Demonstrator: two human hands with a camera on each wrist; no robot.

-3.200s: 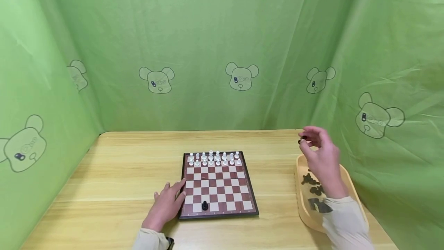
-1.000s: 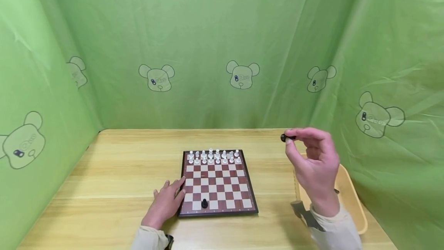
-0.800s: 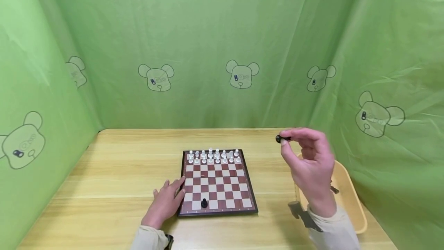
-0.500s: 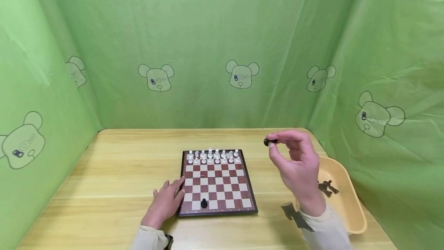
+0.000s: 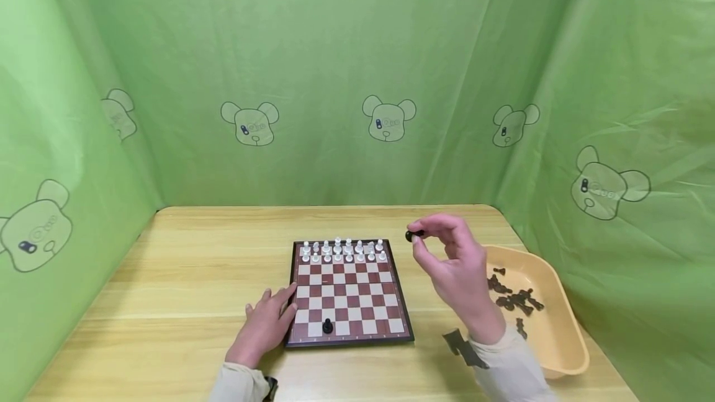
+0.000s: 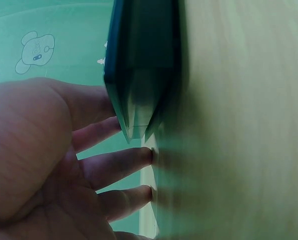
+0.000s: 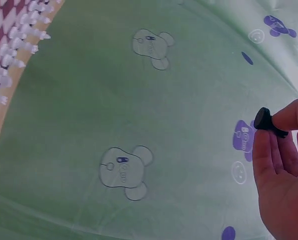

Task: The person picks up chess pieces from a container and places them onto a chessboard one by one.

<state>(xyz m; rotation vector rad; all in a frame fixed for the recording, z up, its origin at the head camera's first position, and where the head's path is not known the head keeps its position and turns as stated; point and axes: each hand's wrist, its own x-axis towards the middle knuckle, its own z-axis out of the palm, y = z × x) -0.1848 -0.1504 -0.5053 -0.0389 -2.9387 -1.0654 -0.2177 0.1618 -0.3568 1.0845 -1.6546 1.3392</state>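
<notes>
A: What has just changed beside the chessboard (image 5: 350,290)?

B: A black piece (image 5: 411,236) has been carried across from above the tray (image 5: 558,343), right of the chessboard. It is now held up just right of the far right corner — pinched between thumb and fingertips of the right hand (image 5: 460,278).

A: And for the work?

B: The carry is judged nearly complete, the piece not yet being set down. One black pawn-like piece (image 5: 327,326) is already stood on the near row; two rows of white pieces (image 5: 337,248) are lined along the far edge.

A: The left hand (image 5: 265,327)?

B: Its fingers are loosely spread, with the left edge touched (the chessboard is perhaps being steadied).

A: Room for moving?

B: Between chessboard and tray, a strip of worktop (image 5: 432,309) is left; the middle rows can be reached over the right edge.
</notes>
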